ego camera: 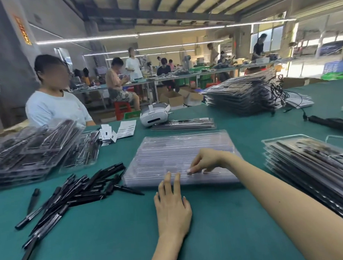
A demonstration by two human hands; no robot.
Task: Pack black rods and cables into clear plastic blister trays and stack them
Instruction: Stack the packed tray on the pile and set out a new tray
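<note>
Across the green felt-covered work table (220, 222) I see the stock laid out: a tall heap of filled clear blister trays (243, 93) far right with loose black cables (289, 97) trailing off it, a second filled stack (314, 168) near my right arm, and a slumped pile of packed trays (30, 151) on the left. At the centre sits a stack of empty clear plastic blister trays (179, 149), and left of it a scatter of loose black rods (75, 193). I judge I am at the start of a cycle, separating one empty tray from the stack. My right hand (205, 160) curls over the near edge, fingertips pinching at the top tray's rim; whether it has truly lifted free I cannot tell. My left hand (173, 206) lies flat, fingers straight, tips touching the stack's front edge to steady it. Next I would need to peel a single tray off cleanly, not two nested ones, then reach left for rods.
</note>
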